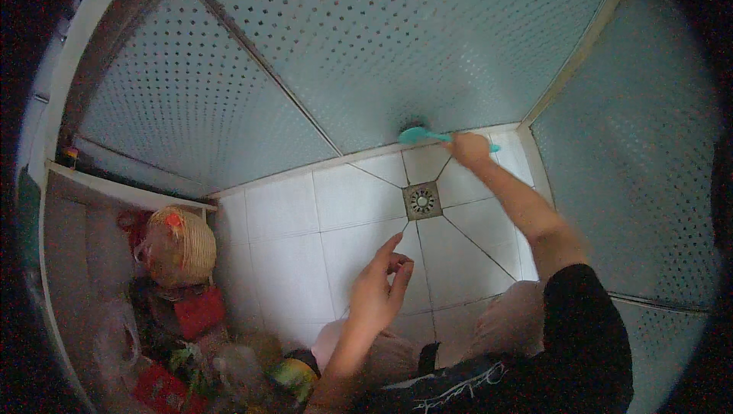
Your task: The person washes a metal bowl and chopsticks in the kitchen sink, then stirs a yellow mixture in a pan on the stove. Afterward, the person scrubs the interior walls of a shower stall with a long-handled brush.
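My right hand (471,150) grips the handle of a turquoise scrub brush (413,135). The brush head meets the base of a frosted glass panel (366,70) patterned with small squares, and dark bristles show along its upper side. Lower and to the left, my left hand (381,282) hangs over the white tiled floor (286,259) with its fingers apart and nothing in it. Between the two hands, a square metal floor drain (422,201) with a round slotted grate is set into the tiles.
A woven basket (183,248) stands at the left beside a low wall ledge. Below it, plastic bags (117,336) and red packages (199,312) crowd the floor. More frosted glass (630,156) closes off the right side, above a pale sill (538,167).
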A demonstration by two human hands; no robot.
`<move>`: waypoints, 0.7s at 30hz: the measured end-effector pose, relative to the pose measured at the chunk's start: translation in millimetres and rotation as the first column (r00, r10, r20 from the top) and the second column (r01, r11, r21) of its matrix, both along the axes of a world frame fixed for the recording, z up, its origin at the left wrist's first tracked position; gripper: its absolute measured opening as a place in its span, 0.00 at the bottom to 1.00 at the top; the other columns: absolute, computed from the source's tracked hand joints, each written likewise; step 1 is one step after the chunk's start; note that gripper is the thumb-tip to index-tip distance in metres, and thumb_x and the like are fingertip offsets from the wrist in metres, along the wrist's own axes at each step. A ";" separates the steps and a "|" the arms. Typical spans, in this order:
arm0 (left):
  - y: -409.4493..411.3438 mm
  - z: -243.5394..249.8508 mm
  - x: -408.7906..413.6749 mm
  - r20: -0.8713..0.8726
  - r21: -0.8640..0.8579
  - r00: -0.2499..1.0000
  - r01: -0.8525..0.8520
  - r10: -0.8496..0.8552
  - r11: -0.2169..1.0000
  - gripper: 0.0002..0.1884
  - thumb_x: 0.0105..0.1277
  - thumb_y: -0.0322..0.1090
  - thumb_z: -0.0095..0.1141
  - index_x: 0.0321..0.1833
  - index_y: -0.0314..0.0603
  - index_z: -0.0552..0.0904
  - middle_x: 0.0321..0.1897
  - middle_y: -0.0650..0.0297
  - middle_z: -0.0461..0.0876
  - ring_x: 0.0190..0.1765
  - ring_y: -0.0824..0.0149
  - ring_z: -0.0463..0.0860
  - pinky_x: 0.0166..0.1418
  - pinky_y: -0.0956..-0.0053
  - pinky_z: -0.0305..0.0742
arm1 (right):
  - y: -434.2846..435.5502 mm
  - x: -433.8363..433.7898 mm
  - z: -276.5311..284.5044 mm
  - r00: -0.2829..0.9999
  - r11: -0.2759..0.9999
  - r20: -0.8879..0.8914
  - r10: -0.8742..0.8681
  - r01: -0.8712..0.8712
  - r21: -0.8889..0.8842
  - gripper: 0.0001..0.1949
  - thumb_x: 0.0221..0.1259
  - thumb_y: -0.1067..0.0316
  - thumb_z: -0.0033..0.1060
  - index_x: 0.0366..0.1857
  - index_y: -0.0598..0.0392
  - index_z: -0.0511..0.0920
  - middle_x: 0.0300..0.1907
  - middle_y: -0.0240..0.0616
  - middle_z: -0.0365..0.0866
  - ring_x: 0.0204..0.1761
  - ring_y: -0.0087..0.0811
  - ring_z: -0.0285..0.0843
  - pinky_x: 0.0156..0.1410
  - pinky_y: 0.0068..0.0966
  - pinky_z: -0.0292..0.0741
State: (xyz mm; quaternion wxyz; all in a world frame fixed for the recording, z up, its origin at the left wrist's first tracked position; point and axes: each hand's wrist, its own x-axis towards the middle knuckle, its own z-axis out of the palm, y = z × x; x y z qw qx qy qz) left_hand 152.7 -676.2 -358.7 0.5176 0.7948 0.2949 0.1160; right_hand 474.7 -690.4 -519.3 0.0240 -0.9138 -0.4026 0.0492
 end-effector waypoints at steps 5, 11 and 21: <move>3.4 -4.8 14.2 -0.100 -0.011 0.995 -0.021 0.020 1.000 0.19 0.58 0.33 0.51 0.53 0.38 0.69 0.37 0.55 0.77 0.38 0.62 0.78 0.36 0.74 0.71 | 68.9 -53.9 11.5 0.989 0.979 -0.017 0.146 -0.142 0.144 0.21 0.51 0.42 0.47 0.27 0.50 0.78 0.24 0.40 0.78 0.27 0.39 0.77 0.29 0.36 0.71; 38.0 -106.6 80.9 -0.044 -0.482 0.923 -0.355 0.382 0.801 0.21 0.61 0.47 0.46 0.52 0.40 0.70 0.43 0.60 0.73 0.42 0.65 0.72 0.40 0.70 0.67 | 67.6 -60.7 46.6 0.984 0.965 0.073 0.164 -0.176 0.195 0.21 0.49 0.42 0.50 0.22 0.51 0.80 0.21 0.39 0.77 0.24 0.40 0.77 0.27 0.35 0.72; 96.8 -138.0 197.4 0.229 -0.889 0.731 -0.111 0.642 0.443 0.16 0.65 0.48 0.40 0.44 0.44 0.71 0.32 0.65 0.72 0.33 0.71 0.70 0.36 0.75 0.65 | 59.1 -73.7 96.1 0.977 0.978 -0.019 0.210 -0.210 -0.002 0.14 0.51 0.53 0.51 0.26 0.53 0.78 0.26 0.41 0.79 0.30 0.41 0.79 0.32 0.37 0.74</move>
